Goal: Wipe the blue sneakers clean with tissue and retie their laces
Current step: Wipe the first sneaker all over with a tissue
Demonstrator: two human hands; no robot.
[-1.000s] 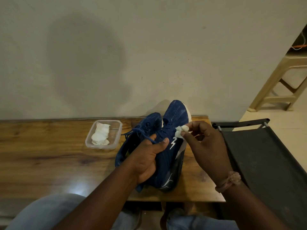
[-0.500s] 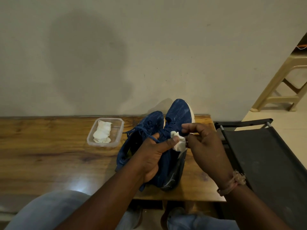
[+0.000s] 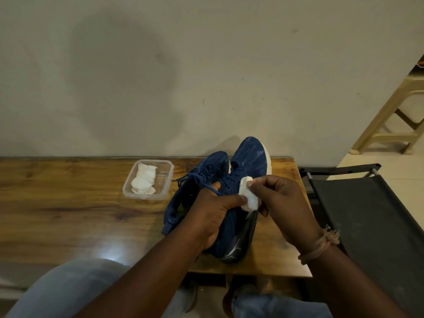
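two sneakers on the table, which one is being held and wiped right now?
The right-hand sneaker, with its toe raised: the left hand grips it and the right hand presses a tissue to its side. The left-hand sneaker is untouched.

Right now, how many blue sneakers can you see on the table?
2. The right sneaker stands tilted on its side, gripped by the left hand while the right hand presses tissue to it. The left sneaker sits beside it, nearer the plastic container.

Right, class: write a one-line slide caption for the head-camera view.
Left hand steadies a blue sneaker on the wooden table while the right hand wipes its side with folded tissue.
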